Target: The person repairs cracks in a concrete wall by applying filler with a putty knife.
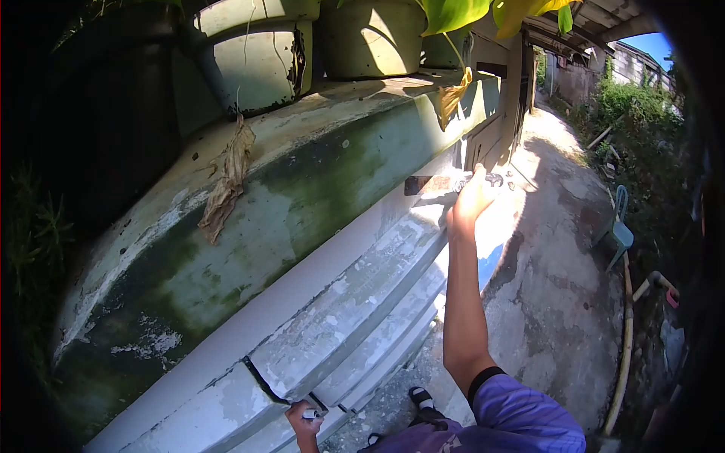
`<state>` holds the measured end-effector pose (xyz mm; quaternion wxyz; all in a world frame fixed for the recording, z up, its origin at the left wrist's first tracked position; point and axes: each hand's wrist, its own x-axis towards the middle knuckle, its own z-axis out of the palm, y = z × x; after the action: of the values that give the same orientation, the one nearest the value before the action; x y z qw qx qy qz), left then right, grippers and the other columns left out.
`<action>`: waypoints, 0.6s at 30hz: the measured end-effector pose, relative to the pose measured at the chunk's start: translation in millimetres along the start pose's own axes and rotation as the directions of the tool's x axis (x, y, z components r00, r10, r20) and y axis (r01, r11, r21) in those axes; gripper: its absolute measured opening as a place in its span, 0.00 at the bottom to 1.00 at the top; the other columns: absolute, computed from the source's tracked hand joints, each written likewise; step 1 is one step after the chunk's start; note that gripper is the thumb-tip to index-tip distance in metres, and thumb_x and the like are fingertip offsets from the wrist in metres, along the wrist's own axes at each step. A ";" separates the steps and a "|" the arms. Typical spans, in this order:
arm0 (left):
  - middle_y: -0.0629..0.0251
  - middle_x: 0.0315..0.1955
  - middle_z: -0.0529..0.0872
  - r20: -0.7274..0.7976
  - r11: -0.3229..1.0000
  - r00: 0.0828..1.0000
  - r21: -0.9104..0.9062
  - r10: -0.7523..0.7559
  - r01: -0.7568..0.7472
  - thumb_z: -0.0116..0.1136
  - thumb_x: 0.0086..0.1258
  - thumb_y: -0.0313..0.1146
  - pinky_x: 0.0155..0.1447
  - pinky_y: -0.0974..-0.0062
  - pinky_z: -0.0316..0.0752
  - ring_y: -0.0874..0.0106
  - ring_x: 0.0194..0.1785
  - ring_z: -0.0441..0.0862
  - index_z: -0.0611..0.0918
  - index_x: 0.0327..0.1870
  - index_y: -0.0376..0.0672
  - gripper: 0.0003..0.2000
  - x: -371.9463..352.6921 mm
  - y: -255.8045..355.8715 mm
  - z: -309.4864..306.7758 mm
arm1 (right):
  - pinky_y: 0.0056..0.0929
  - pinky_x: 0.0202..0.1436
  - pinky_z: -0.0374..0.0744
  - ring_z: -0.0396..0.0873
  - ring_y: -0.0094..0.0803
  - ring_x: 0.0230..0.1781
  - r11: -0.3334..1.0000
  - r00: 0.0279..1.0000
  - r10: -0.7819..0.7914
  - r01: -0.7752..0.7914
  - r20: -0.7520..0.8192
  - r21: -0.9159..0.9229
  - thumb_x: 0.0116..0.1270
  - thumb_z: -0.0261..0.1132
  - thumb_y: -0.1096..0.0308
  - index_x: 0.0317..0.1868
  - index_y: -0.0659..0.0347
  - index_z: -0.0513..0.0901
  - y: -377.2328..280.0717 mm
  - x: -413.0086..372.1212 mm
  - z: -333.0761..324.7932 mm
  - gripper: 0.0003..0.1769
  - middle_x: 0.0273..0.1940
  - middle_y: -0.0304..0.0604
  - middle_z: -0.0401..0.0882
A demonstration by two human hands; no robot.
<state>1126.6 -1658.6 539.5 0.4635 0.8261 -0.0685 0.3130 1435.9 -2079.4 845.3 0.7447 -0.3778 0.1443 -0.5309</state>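
In the head view, the right hand (470, 202) is stretched out at arm's length against the far end of a white painted moulding (355, 302) that runs along the foot of a wall. Its fingers (477, 185) are curled shut round a rusty metal tool (427, 184). The tool's flat brown end sticks out to the left of the fist, flat against the wall, and a dark looped end shows just to the right of it. What kind of tool it is cannot be told.

The left hand (302, 423) is low at the near end of the same moulding, at the bottom edge of the view. Its fingers are closed on a small white object (312, 414) held against the lowest band. A thin black line (260, 381) runs down the moulding from the upper left to that hand; whether it is a crack or a cord cannot be told.

Above the moulding the wall is green and stained, topped by a ledge (302, 121) that carries concrete planters (260, 64). A dry brown leaf (226, 181) hangs over the ledge's front edge, and green leaves (453, 13) droop above its far end.

To the right lies a concrete path (551, 287), with a green plastic chair (618, 230) and a pale pipe (625, 355) along its outer edge. A sandalled foot (423, 399) stands on the path close to the wall's base.
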 end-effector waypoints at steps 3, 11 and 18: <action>0.62 0.16 0.80 0.032 1.000 0.999 0.000 0.007 -0.007 0.67 0.50 0.73 0.31 0.66 0.72 0.60 0.21 0.81 0.78 0.19 0.41 0.36 -1.9 3.7 2.2 | 0.39 0.45 0.78 0.78 0.37 0.39 0.984 0.979 -0.176 0.174 -0.098 -0.030 0.74 0.64 0.61 0.50 0.69 0.72 7.6 -13.0 17.6 0.18 0.40 0.48 0.78; 0.63 0.14 0.77 0.044 0.999 0.999 0.041 0.015 -0.017 0.65 0.51 0.73 0.28 0.67 0.70 0.59 0.20 0.80 0.77 0.18 0.41 0.35 -1.9 -2.0 3.7 | 0.43 0.50 0.78 0.79 0.39 0.41 0.999 0.999 -0.036 0.036 -0.021 0.003 0.76 0.62 0.59 0.55 0.72 0.74 -26.3 -18.1 9.1 0.22 0.43 0.51 0.79; 0.62 0.14 0.76 0.055 0.996 0.998 0.081 0.016 -0.021 0.63 0.54 0.70 0.29 0.65 0.69 0.59 0.19 0.78 0.76 0.18 0.39 0.34 -2.5 -3.0 4.1 | 0.30 0.46 0.77 0.78 0.31 0.42 0.972 0.978 -0.206 0.208 0.032 -0.106 0.77 0.61 0.60 0.64 0.67 0.70 -8.7 -30.9 8.8 0.24 0.48 0.46 0.80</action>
<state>1127.7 -1660.7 534.3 0.4244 0.8520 -0.0759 0.2971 1423.2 -2049.3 851.8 0.6652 -0.4361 0.1251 -0.5931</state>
